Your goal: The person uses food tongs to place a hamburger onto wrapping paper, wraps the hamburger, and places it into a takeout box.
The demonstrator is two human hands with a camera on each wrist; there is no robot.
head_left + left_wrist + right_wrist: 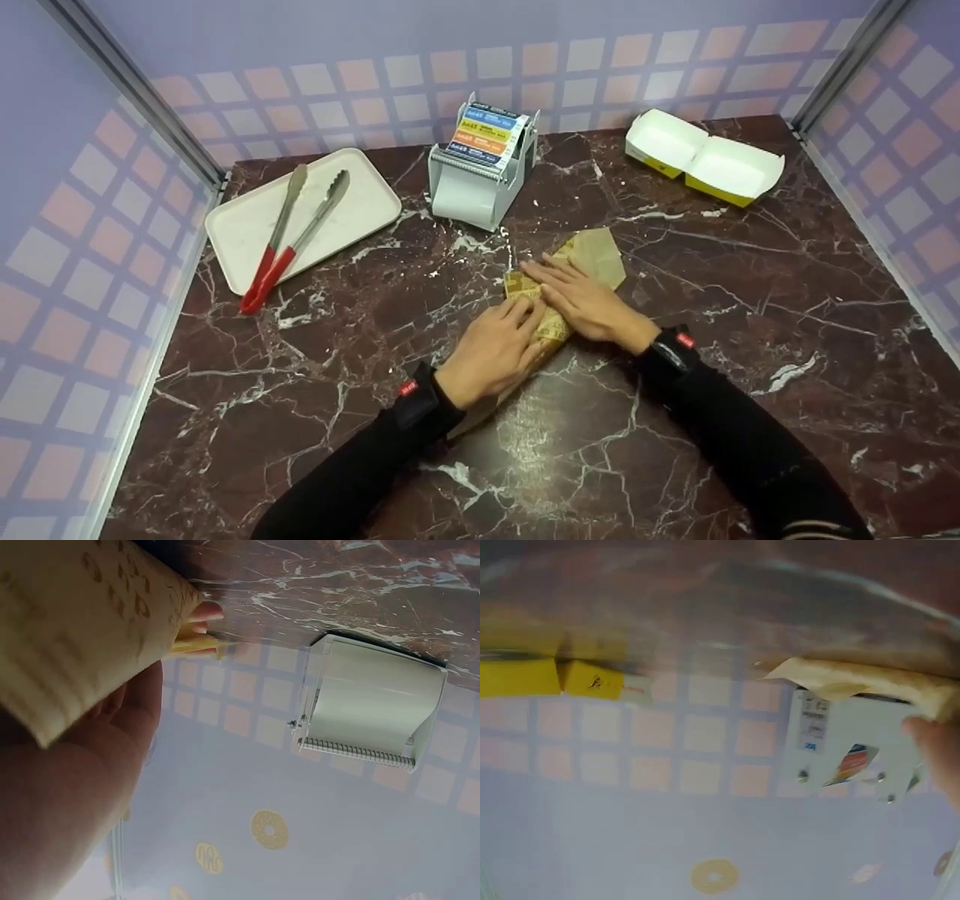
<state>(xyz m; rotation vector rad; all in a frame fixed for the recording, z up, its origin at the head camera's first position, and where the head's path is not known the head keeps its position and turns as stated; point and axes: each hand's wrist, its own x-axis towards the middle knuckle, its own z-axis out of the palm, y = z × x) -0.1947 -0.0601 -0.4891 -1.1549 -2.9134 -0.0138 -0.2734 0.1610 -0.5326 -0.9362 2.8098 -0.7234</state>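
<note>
Left hand [491,347] curls round the paper wrap [553,327] beneath it, while the right hand [579,298] lies straight-fingered on top.

The head view looks forward and down over the left hand [491,349] and right hand [581,298]; both wrist views, close and inverted, face the wall [337,30] beyond them — all three share the dispenser [484,169].

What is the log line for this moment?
left grip: curled over printed wrapping paper; right grip: flat on it; tongs: partly on tray
</note>
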